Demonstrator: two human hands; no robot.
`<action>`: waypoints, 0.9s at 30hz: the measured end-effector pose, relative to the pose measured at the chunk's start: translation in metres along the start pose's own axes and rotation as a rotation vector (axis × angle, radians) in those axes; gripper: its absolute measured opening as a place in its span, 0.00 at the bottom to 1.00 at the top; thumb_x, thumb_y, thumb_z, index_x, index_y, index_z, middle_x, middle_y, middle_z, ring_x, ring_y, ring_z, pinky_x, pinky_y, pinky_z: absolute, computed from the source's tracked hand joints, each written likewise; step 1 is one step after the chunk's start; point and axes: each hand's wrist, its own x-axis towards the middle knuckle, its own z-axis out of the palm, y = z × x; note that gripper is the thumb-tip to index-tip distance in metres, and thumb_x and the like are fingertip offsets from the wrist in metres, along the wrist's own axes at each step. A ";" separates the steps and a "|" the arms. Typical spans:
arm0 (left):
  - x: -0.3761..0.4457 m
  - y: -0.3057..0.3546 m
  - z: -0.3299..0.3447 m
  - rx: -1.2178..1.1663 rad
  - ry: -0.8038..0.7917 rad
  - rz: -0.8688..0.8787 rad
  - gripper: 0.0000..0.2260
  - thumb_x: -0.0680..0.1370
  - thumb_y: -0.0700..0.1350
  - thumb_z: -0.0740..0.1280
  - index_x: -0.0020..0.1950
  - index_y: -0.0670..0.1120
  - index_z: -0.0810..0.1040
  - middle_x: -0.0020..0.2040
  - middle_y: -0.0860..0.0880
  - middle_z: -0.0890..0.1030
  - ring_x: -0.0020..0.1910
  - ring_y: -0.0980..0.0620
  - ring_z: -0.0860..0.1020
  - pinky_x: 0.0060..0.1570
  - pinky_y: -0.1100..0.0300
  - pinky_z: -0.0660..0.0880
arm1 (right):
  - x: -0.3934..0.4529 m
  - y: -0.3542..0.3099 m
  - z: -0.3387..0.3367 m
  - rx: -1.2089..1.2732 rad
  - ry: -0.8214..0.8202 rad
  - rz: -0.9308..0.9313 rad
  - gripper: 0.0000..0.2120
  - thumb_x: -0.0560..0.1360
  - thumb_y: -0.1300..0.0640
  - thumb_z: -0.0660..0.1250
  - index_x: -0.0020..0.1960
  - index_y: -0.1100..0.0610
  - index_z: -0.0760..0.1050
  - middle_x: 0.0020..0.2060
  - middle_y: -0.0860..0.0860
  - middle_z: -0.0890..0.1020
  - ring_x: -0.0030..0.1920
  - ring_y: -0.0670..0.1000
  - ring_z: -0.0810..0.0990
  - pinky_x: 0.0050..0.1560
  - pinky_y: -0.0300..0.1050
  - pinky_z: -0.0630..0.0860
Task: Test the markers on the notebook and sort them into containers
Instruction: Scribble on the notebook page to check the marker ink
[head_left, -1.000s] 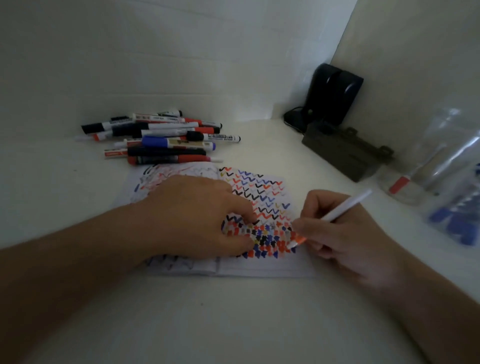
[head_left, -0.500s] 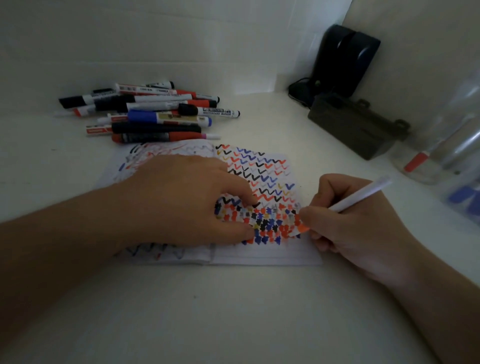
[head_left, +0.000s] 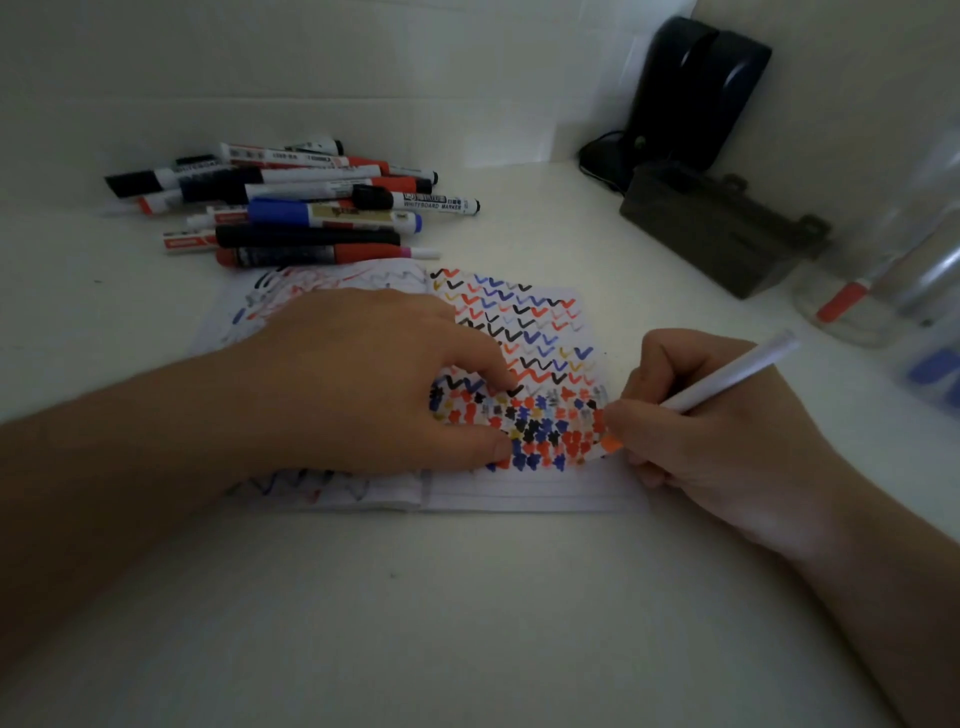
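Right hand (head_left: 722, 441) pinches white marker (head_left: 727, 382), orange tip on notebook (head_left: 519, 493), barrel slanting up-right toward clear containers (head_left: 883, 291); left hand (head_left: 374, 384) presses the page with curled fingers

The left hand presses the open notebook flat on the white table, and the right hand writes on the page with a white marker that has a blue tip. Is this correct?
Not quite: the tip is orange, not blue. The head view shows the right hand gripping the white marker with the orange tip at the page, while the left hand rests on the open notebook covered in coloured marks on the white table.
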 end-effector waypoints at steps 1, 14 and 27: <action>0.000 0.000 0.000 -0.004 0.005 -0.001 0.32 0.64 0.84 0.50 0.66 0.78 0.64 0.50 0.64 0.73 0.50 0.61 0.72 0.43 0.58 0.71 | -0.001 -0.001 0.000 0.016 -0.014 0.009 0.14 0.72 0.71 0.73 0.34 0.70 0.69 0.26 0.55 0.81 0.26 0.44 0.80 0.25 0.39 0.72; -0.002 0.000 0.000 0.010 0.004 -0.009 0.31 0.64 0.84 0.49 0.66 0.79 0.61 0.48 0.64 0.68 0.49 0.61 0.69 0.45 0.57 0.71 | 0.000 0.000 0.002 0.090 -0.028 0.021 0.14 0.73 0.73 0.72 0.34 0.70 0.67 0.24 0.51 0.79 0.26 0.43 0.79 0.26 0.35 0.71; -0.001 0.001 0.001 -0.007 -0.004 -0.003 0.31 0.64 0.84 0.50 0.65 0.79 0.64 0.52 0.65 0.72 0.54 0.61 0.73 0.42 0.62 0.67 | 0.002 0.005 -0.001 0.065 -0.005 -0.016 0.15 0.70 0.68 0.73 0.34 0.68 0.66 0.25 0.60 0.75 0.24 0.48 0.73 0.27 0.42 0.69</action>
